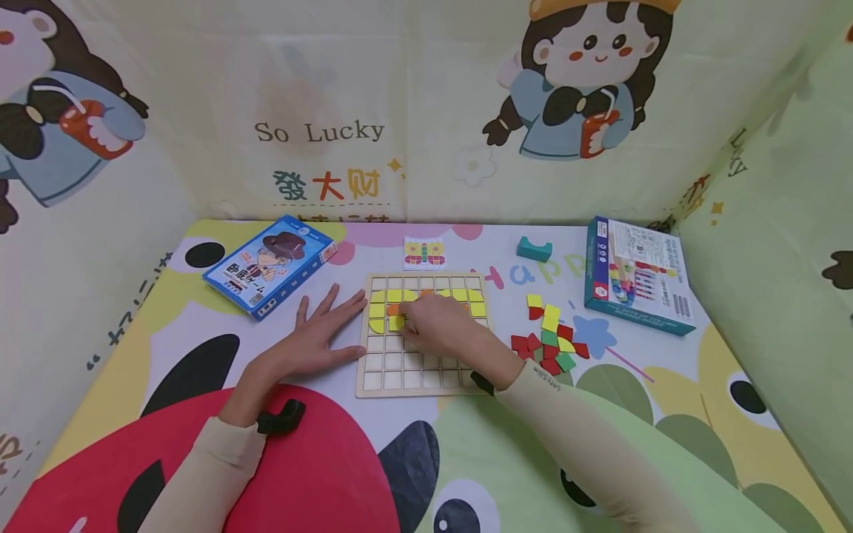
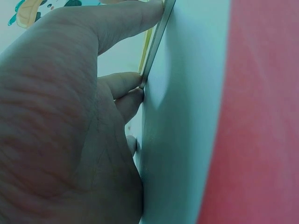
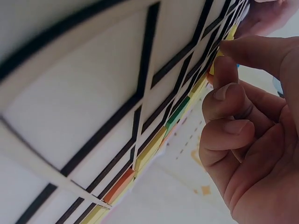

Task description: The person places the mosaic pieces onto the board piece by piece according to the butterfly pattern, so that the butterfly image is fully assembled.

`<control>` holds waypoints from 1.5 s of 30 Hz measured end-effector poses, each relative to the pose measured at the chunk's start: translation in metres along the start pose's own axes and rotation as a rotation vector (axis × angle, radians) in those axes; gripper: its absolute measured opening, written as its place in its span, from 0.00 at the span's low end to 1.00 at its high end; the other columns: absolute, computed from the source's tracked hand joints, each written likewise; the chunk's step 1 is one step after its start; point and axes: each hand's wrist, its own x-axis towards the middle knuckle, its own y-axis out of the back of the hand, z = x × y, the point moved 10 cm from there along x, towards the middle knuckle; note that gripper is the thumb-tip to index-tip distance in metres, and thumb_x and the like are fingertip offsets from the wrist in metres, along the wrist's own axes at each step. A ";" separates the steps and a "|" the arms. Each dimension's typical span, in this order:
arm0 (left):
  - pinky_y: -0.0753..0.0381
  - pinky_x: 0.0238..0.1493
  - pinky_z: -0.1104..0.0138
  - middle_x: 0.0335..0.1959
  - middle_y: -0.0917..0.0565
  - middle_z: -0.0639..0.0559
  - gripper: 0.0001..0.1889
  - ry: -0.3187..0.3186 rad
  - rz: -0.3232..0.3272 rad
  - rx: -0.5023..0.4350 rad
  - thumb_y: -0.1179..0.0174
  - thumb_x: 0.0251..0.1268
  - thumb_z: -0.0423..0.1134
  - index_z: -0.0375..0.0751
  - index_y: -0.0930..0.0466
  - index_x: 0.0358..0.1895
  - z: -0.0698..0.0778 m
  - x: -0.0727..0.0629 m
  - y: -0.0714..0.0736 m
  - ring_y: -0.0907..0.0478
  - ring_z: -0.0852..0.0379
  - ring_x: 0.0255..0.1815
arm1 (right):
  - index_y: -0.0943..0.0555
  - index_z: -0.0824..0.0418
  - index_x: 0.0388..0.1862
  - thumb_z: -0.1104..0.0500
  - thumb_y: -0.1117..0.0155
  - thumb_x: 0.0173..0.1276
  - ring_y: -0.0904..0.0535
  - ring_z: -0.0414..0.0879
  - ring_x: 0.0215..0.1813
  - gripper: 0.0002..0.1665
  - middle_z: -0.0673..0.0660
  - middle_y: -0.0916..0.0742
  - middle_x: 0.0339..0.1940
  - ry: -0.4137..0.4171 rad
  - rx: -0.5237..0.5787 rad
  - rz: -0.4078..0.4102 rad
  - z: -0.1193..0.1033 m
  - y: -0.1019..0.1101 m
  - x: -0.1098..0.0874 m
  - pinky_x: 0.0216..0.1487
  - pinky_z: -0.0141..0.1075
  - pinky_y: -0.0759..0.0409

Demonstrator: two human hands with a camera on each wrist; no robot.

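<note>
A wooden grid board (image 1: 393, 380) lies flat, its upper rows partly filled with yellow tiles (image 1: 376, 296) and orange tiles. My left hand (image 1: 313, 340) is spread on the tabletop, with its fingertips and thumb against the board's left edge (image 2: 156, 44). Over the board's upper middle, my right hand (image 1: 436, 326) reaches down among the tiles. Its thumb and index finger pinch at a yellow tile (image 3: 217, 60) at the grid, while the other fingers (image 3: 229, 135) curl in. That hand covers several cells in the head view. A green tile (image 3: 177, 114) shows in the grid.
A butterfly pattern card (image 1: 424, 254) lies behind the board. Loose red, yellow and green tiles (image 1: 549, 338) are scattered to its right. A teal block (image 1: 534, 249) and a game box (image 1: 640, 274) stand at back right, a blue box (image 1: 269, 266) at back left.
</note>
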 end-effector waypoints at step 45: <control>0.82 0.80 0.27 0.90 0.49 0.50 0.51 0.008 -0.010 0.007 0.36 0.66 0.64 0.55 0.49 0.87 0.003 -0.001 0.001 0.71 0.36 0.91 | 0.14 0.55 0.64 0.50 0.29 0.74 0.22 0.44 0.29 0.23 0.51 0.12 0.29 -0.203 0.152 0.056 0.102 0.018 -0.059 0.29 0.32 0.23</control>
